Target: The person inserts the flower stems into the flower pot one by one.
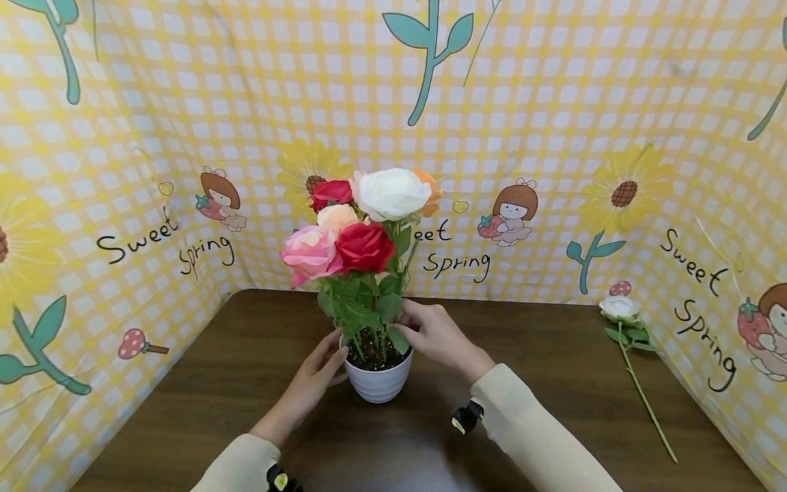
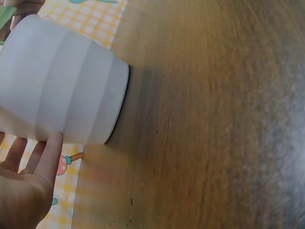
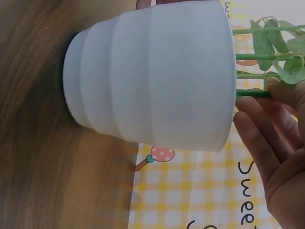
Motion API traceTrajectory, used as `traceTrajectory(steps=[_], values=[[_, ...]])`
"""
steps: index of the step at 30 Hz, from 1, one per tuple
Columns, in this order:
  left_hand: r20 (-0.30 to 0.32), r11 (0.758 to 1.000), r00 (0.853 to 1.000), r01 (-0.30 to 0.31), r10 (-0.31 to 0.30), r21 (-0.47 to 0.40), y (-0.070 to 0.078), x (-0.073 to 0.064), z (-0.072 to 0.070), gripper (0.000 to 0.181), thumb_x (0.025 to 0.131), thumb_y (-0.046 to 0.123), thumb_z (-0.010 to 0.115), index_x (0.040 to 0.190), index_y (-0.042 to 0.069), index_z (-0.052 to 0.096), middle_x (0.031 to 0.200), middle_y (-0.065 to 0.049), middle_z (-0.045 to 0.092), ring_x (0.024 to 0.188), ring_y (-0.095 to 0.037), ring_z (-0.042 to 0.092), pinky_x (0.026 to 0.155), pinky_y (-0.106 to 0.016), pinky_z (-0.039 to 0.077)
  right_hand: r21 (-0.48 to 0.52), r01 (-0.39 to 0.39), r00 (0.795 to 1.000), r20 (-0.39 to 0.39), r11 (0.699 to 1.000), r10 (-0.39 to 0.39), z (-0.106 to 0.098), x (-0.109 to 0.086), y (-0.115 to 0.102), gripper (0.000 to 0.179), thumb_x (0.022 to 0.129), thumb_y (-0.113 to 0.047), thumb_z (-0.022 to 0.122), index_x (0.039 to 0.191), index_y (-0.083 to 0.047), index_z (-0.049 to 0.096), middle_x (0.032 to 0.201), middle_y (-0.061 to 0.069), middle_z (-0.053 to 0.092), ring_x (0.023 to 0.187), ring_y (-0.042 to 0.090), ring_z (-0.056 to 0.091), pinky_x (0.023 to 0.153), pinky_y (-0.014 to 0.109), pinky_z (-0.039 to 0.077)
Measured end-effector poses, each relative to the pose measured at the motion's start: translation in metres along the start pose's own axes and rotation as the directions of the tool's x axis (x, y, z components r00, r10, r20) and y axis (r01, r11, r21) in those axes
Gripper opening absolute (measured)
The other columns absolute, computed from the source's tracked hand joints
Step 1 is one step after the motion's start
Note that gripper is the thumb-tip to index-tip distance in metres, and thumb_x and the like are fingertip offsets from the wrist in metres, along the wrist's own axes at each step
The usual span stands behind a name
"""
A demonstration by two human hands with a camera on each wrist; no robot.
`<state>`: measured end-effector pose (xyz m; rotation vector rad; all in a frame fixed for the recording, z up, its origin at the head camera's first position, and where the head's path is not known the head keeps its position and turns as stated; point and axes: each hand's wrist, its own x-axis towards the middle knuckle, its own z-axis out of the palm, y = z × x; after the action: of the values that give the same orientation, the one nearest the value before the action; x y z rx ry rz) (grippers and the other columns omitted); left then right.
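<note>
A white ribbed flowerpot [image 1: 378, 384] with dark soil stands on the table, holding several roses. Among the blooms are a white rose [image 1: 393, 194], a red rose [image 1: 365, 247] and a pink rose [image 1: 311, 253]. My left hand [image 1: 318, 369] rests against the pot's left side, and in the left wrist view its fingers [image 2: 49, 160] lie along the pot wall. At the pot's right rim, my right hand [image 1: 439, 335] pinches a green stem [image 3: 253, 93] between thumb and fingers, just above the soil. Leaves hide part of its fingertips in the head view.
A loose white rose [image 1: 619, 309] with a long stem lies at the table's right side. The brown wooden table [image 1: 258, 355] is bordered at the back and sides by a yellow checked cloth [image 1: 522, 123] printed with flowers and figures.
</note>
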<state>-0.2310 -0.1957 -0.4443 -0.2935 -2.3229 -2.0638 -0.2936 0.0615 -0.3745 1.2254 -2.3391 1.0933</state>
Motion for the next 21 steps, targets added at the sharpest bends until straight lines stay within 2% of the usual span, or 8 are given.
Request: traceTrajectory(steps=[6,13,17,21], values=[[0.0,1.0,1.0,0.003,-0.003,-0.011,0.0015,0.0004,0.0,0.056,0.107,0.028,0.053,0.157,0.013,0.032,0.149,-0.022,0.038,0.134,-0.039,0.042,0.099,-0.047,0.051,-0.036,-0.029,1.0,0.006,0.999,0.03,-0.0017,0.0018,0.0008,0.012,0.095,-0.009,0.069,0.087,-0.015,0.063,0.072,-0.009,0.06,0.057,0.004,0.048,0.052,0.023,0.043],[0.001,1.0,1.0,0.014,-0.014,0.017,0.0025,-0.0011,-0.0015,0.057,0.107,0.03,0.052,0.158,0.015,0.031,0.149,-0.019,0.038,0.134,-0.037,0.042,0.099,-0.045,0.052,0.058,-0.108,0.994,0.006,0.992,0.108,-0.0043,-0.0059,0.0028,0.016,0.094,-0.012,0.071,0.084,-0.019,0.061,0.065,-0.008,0.048,0.054,0.005,0.039,0.051,0.023,0.035],[-0.001,1.0,1.0,0.016,-0.016,0.015,0.0035,-0.0013,-0.0015,0.057,0.107,0.03,0.051,0.158,0.015,0.03,0.15,-0.02,0.037,0.134,-0.037,0.042,0.099,-0.046,0.051,0.074,-0.088,0.996,0.004,0.993,0.088,-0.0032,-0.0065,0.0029,0.013,0.095,-0.012,0.07,0.087,-0.018,0.063,0.067,-0.008,0.048,0.055,0.005,0.037,0.052,0.023,0.035],[0.01,1.0,1.0,0.014,-0.014,0.003,0.0045,-0.0016,-0.0001,0.057,0.107,0.029,0.051,0.158,0.014,0.029,0.151,-0.02,0.036,0.135,-0.038,0.041,0.1,-0.047,0.051,0.06,-0.066,0.998,-0.006,0.996,0.066,-0.0025,-0.0066,0.0029,0.009,0.095,-0.01,0.07,0.092,-0.017,0.066,0.072,-0.01,0.055,0.055,0.004,0.038,0.053,0.022,0.037]])
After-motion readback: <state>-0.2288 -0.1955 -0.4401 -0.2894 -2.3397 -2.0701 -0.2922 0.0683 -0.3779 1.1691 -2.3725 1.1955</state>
